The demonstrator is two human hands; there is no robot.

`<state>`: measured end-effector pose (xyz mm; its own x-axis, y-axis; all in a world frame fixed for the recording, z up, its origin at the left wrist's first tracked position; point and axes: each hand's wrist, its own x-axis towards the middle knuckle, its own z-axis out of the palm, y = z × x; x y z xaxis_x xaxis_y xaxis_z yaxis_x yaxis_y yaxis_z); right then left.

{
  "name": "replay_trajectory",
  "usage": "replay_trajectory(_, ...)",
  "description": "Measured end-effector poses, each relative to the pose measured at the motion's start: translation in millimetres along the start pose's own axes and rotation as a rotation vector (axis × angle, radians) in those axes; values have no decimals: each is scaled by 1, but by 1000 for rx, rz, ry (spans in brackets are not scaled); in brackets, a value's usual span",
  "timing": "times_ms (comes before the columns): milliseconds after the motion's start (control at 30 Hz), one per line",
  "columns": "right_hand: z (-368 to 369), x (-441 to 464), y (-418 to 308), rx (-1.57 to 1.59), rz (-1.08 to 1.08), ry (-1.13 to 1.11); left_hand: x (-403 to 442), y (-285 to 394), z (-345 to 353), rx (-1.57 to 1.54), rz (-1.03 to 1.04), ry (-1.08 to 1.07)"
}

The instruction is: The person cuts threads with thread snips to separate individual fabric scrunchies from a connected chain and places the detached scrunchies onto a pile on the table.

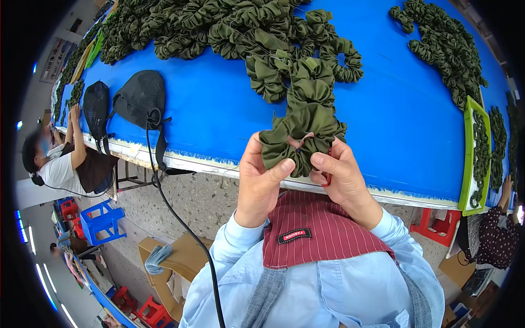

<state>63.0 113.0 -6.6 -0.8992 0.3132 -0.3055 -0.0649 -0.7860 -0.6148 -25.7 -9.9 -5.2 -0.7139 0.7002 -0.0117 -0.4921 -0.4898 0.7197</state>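
Blue worktop (404, 136), frayed along its near edge, is spreading out before us. Nearest item: one maroon striped apron (328, 229), which we are wearing over a light-blue shirt.

Our left hand (260, 177): thumb and fingers are pinching the left side of one dark-green scrunchie (298, 126). Our right hand (347, 172): closing likewise on its right side; a red object (329, 177) is showing at the fingers, too hidden for us to identify.

Placement: we are holding the scrunchie between both hands over the near edge, neither hand clearly nearer. Behind it, a run of green fabric (310, 90) is leading straight away from us, its long axis pointing towards the main heap; whether scrunchie and run are joining, we are not able to tell.

Beyond, left: two black mesh bags (139, 93) are lying together. Right: a yellow-green tray (468, 164) is standing at the edge.

Farther: the main heap (235, 27); a second heap (448, 60), rightward. Far left: a co-worker (68, 164) is reaching over the worktop.
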Motion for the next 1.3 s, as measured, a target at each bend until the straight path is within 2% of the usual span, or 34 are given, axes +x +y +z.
replay_trajectory(267, -2, 0, 1, -35, 3, -43, 5, 5, 11, 153, 159, 126)
replay_trajectory(400, -3, 0, 0, -106, 18, -9, 8, 1, 7, 429, 302, 144)
replay_trajectory(600, 2, -2, -7, -145, 61, 29, 7, 4, 20, 535, 348, 239)
replay_trajectory(733, 17, 0, 0, -278, -260, 315, 10, 4, 11, 909, 622, 166)
replay_trajectory(767, 16, -1, -2, -278, -257, 316, 10, 4, 10, 909, 619, 167)
replay_trajectory(900, -1, -7, -13, -721, -604, 174, 9, 6, 12, 1108, 752, 189)
replay_trajectory(933, 1, -8, -15, -721, -602, 180, 9, 6, 13, 1106, 747, 185)
replay_trajectory(1067, 22, -6, -30, -1107, -828, -23, 9, 5, 14, 1203, 844, 160)
replay_trajectory(1300, 28, -1, -24, -1167, -890, -41, 8, 5, 14, 1241, 886, 125)
